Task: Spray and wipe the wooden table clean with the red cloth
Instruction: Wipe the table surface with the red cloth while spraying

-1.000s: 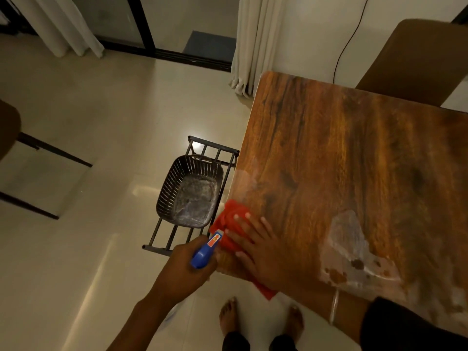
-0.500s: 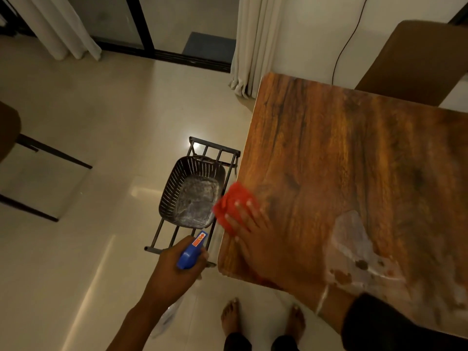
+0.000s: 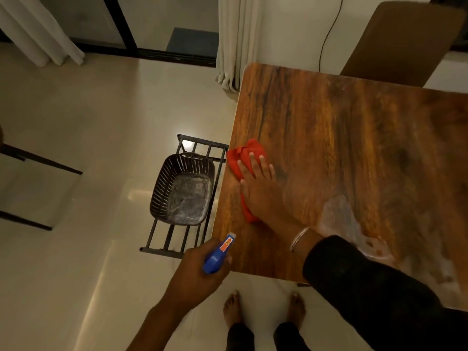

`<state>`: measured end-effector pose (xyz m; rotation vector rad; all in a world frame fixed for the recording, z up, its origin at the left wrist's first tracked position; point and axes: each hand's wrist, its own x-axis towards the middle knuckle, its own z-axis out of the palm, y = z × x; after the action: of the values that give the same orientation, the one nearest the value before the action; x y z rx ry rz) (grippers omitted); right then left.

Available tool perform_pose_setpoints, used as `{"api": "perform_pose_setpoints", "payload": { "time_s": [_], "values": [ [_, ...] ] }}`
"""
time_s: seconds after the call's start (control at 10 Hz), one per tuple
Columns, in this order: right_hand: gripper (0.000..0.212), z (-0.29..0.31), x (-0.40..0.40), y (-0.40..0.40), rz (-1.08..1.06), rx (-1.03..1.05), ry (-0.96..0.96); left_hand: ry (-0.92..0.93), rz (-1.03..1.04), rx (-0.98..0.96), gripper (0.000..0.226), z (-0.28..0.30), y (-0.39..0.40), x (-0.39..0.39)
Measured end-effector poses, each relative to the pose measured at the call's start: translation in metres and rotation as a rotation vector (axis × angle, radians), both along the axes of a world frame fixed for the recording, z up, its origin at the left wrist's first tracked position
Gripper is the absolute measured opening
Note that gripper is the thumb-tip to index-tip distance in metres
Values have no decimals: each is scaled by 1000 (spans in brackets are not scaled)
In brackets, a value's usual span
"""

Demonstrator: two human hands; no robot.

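Wooden table (image 3: 354, 153) seen from above, blue spray bottle (image 3: 217, 257) gripped by curled left hand (image 3: 200, 272) off its near left corner, red cloth (image 3: 244, 160) pressed flat near left edge under right hand (image 3: 263, 191), fingers (image 3: 263, 164) straight, slightly spread, dark basket (image 3: 182, 191) on floor rack (image 3: 174, 239) leftward.

One bench (image 3: 354, 138), one red cloth (image 3: 243, 158), one blue spray bottle (image 3: 217, 257). Two hands: left (image 3: 197, 272), right (image 3: 263, 191). One bangle (image 3: 298, 238). One dark basket (image 3: 182, 191) on one black rack (image 3: 197, 145). Two bare feet (image 3: 231, 309). Two curtains (image 3: 235, 41). One cable (image 3: 326, 39).
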<state>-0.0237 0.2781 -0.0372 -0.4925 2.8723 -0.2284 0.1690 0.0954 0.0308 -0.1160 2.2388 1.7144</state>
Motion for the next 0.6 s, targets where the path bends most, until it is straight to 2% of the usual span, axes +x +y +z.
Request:
{"api": "perform_pose_setpoints", "payload": {
  "time_s": [0.1, 0.2, 0.3, 0.4, 0.6],
  "values": [
    [64, -2, 57, 12, 33, -10, 18, -43, 54, 5, 6, 7, 14, 0],
    [56, -4, 135, 38, 27, -62, 96, -70, 102, -10, 14, 11, 30, -2],
    [54, -4, 194, 69, 29, -87, 77, -93, 116, -34, 14, 9, 42, 0],
    [54, 2, 179, 93, 33, -38, 68, -162, 139, -56, 7, 3, 50, 5],
    [66, 13, 26, 139, -275, 84, 56, -93, 43, -137, 13, 8, 69, 11]
  ]
}}
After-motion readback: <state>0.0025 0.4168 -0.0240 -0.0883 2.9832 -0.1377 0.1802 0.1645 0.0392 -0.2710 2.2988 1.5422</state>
